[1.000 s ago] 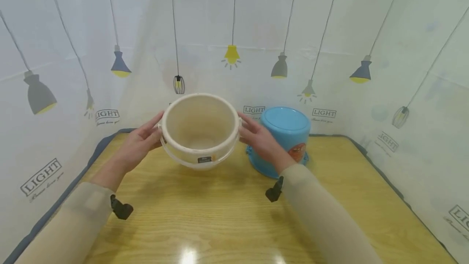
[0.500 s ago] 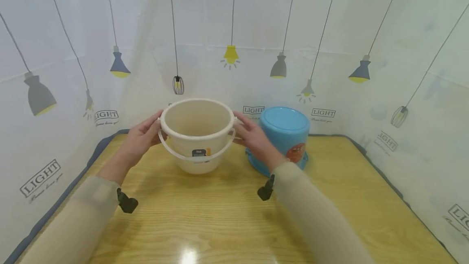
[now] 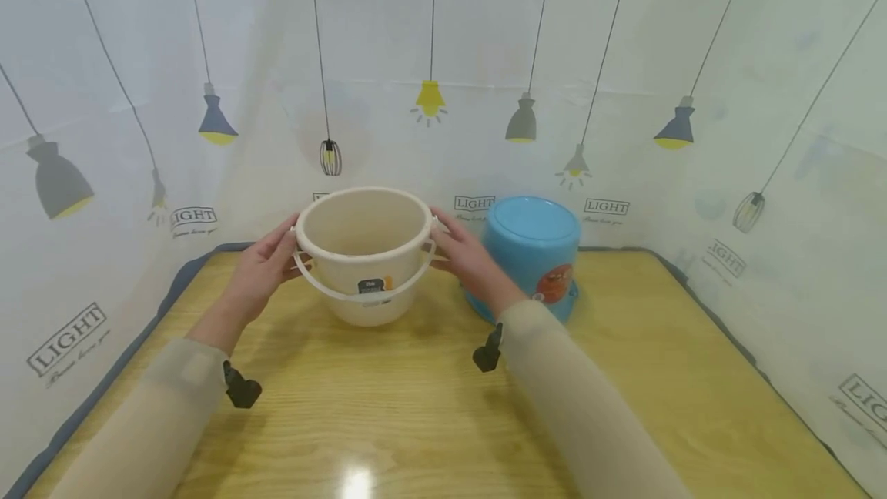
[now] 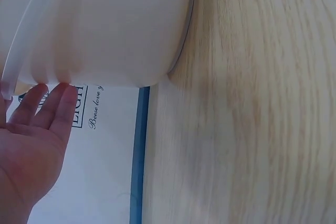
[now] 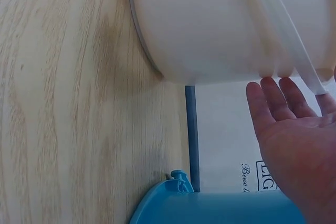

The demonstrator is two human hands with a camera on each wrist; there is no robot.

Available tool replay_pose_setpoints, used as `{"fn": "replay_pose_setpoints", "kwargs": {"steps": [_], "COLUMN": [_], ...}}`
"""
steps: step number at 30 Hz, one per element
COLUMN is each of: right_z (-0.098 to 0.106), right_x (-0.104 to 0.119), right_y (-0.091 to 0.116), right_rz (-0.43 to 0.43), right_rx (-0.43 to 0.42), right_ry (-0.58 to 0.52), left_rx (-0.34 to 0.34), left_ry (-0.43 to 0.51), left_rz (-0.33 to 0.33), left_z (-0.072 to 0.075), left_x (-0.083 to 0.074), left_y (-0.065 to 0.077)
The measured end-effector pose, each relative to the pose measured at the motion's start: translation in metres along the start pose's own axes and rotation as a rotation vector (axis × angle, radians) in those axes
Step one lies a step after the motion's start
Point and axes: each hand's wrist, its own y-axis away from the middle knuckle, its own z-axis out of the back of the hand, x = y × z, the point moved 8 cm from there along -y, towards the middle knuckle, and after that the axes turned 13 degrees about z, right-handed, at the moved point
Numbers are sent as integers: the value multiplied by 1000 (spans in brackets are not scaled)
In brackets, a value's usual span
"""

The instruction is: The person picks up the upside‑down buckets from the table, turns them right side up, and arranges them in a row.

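Note:
A cream plastic bucket (image 3: 339, 268) stands upright, mouth up, toward the back left of the wooden table. Its pale bail handle hangs down in front, across a small dark label. My left hand (image 3: 258, 272) holds the bucket's left side just below the rim, thumb by the handle joint; in the left wrist view its fingertips touch the wall. The right hand (image 3: 470, 259) grips the opposite side likewise, fingers against the wall (image 5: 220, 35) in the right wrist view. Just right of that hand, a blue bucket (image 3: 530, 222) stands upside down, partly hidden by the forearm.
The light wood table (image 3: 388, 422) extends in front of both buckets and off to the right. A white curtain (image 3: 388, 21) printed with hanging lamps encloses the back and sides, close behind the buckets.
The cream bucket was tilted with its mouth toward me, then came upright and lower. Both hands stayed on its sides. The blue bucket has kept its place.

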Motion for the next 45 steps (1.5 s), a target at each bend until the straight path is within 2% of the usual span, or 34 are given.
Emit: {"fn": "replay_pose_setpoints", "kwargs": {"steps": [7,10,12,15,21,25,30,35,40,45], "right_z": [1,3,4,6,13,17,13,4,-3,0], "right_x": [0,3,7,17,41,53,65,68,69,72], "right_y": [2,4,5,8,19,30,48,72,97,117], "right_rz": [-19,-36,-52,-74,-51,-18,18,43,65,106], "right_rx": [-10,-38,-67,-117,-176,-168,-119,-19,71,118], "right_ry": [0,64,118,200,256,291,353,400,395,408], "left_rx": [-12,-48,-99,-210,-438,-490,-458,-390,-258,-89], "left_ry": [0,-2,-18,-59,-141,-147,-110,-64,-58,-56], "left_rz": [17,15,-1,-45,-128,-166,-238,-369,-478,-529], "left_z": [0,2,6,12,21,21,10,-13,-46,-82], "left_x": [1,1,-1,-8,-32,-46,-61,-80,-98,-105], "left_y": [2,3,5,9,27,41,58,75,91,102]}}
